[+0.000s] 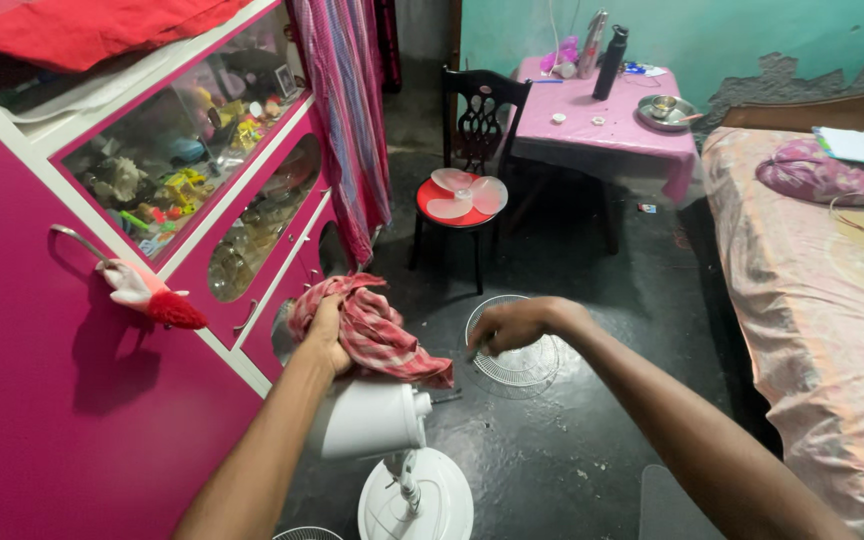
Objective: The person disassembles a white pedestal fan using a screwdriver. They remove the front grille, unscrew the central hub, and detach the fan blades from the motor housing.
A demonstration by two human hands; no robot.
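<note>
While left hand [327,335] grips checked cloth [377,330], right hand [507,325] curled, knuckles up.

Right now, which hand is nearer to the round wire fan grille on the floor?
Right. The right hand is at the grille, over its left edge. The left hand is off to its left, holding a checked cloth.

The checked cloth [372,330] covers the top of the fan motor [367,418] and hides the left hand's [327,335] fingers. The right hand's [512,325] fingertips curl out of sight. A second fan grille [307,533] is cut off by the bottom edge. Items behind the cupboard glass [177,160] are too cluttered to tell apart.
</note>
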